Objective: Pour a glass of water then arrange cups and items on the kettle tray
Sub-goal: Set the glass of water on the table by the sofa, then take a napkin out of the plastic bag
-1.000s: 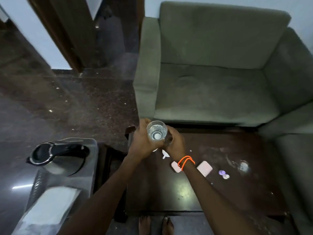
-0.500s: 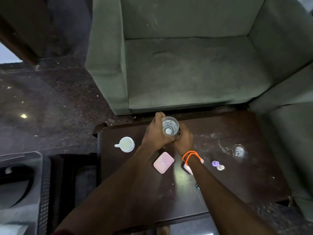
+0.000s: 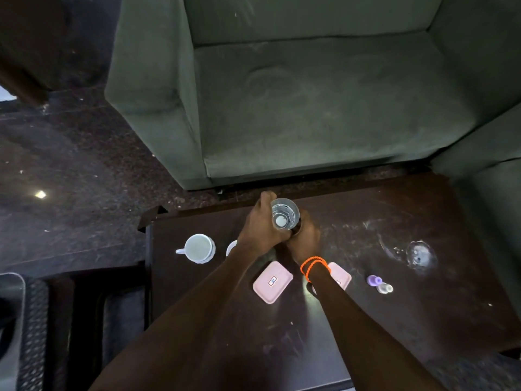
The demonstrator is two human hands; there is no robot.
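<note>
A clear glass (image 3: 284,213) with water in it is held upright over the far edge of the dark wooden table (image 3: 366,320). My left hand (image 3: 262,230) wraps its left side and my right hand (image 3: 306,241), with orange bands on the wrist, grips its right side and base. A white cup (image 3: 198,248) stands on the table's left end. The rim of a second white cup (image 3: 231,247) peeks out beside my left wrist. Two pink packets (image 3: 272,281) (image 3: 339,275) lie below my hands. The kettle tray (image 3: 12,320) shows only at the left edge.
A green sofa (image 3: 310,108) stands just beyond the table. A second clear glass (image 3: 421,253) stands on the table's right part, near a small purple-capped bottle (image 3: 379,283). A dark speckled floor (image 3: 70,179) lies to the left.
The view has swung right and down: the kettle and its tray slid out to the left edge and the cups came into sight. Both hands keep holding the glass.
</note>
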